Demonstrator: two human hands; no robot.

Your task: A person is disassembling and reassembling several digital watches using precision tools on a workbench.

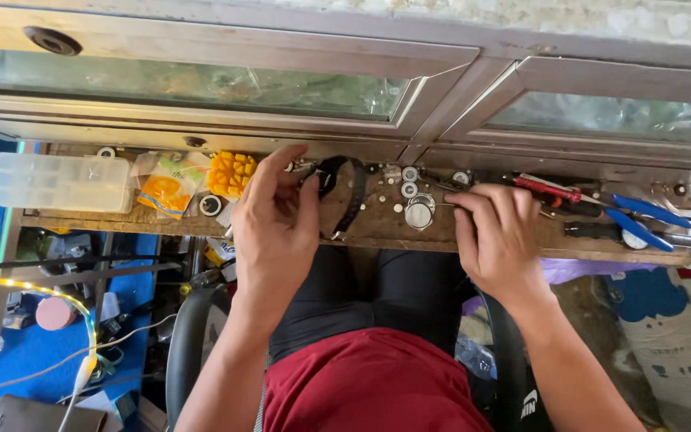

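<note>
Gripping a black-strapped wristwatch (344,188) at its case, the left hand (276,224) keeps its fingers closed over the worn wooden counter (377,228). The right hand (499,236) rests there, fingers curled; whether anything is held cannot be told. Repair work is judged underway; a tool such as the blue-handled pliers (637,216) appears needed next.

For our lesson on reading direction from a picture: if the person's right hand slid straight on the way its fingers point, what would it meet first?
The right hand points up and left along the wooden shelf. It would probably first meet the round metal watch case, though depth is unclear.
</note>
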